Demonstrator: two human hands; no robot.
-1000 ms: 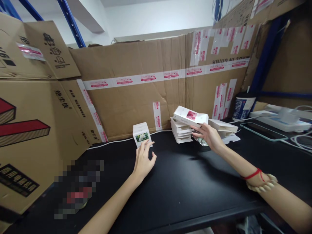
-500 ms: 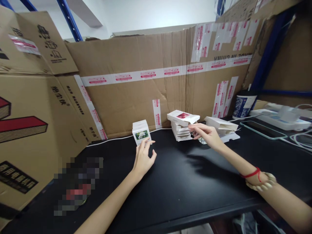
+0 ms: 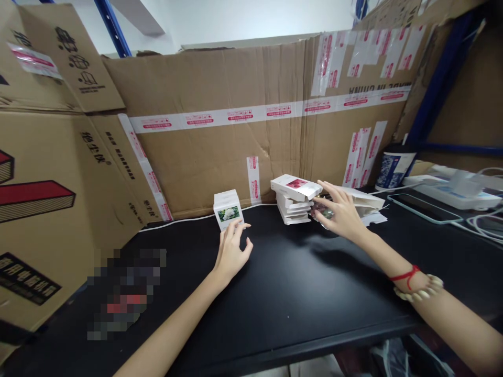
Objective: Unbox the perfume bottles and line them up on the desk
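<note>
My left hand (image 3: pixel 234 250) is open, its fingertips at the lower edge of a small white box (image 3: pixel 228 213) with a white flower printed on its front. Whether the fingers touch the box I cannot tell. My right hand (image 3: pixel 341 212) is open too, fingers spread, just right of a stack of white boxes (image 3: pixel 293 212). On top of that stack lies a slightly tilted white box (image 3: pixel 295 185) with a pink-red flower picture; my fingertips are by its right end. Something clear and shiny shows partly behind my right fingers, too hidden to name.
Behind my right hand lies an open white carton (image 3: pixel 371 201). Farther right are a blue-and-white cup (image 3: pixel 393 170), a phone (image 3: pixel 424 207) and a white power strip (image 3: pixel 451 191) with cables. A cardboard wall (image 3: pixel 212 162) closes the back of the black table (image 3: pixel 275 303).
My right hand has shifted a little to the right and its fingers have spread from a closer, pinched shape. My left hand stays in place by the white-flower box.
</note>
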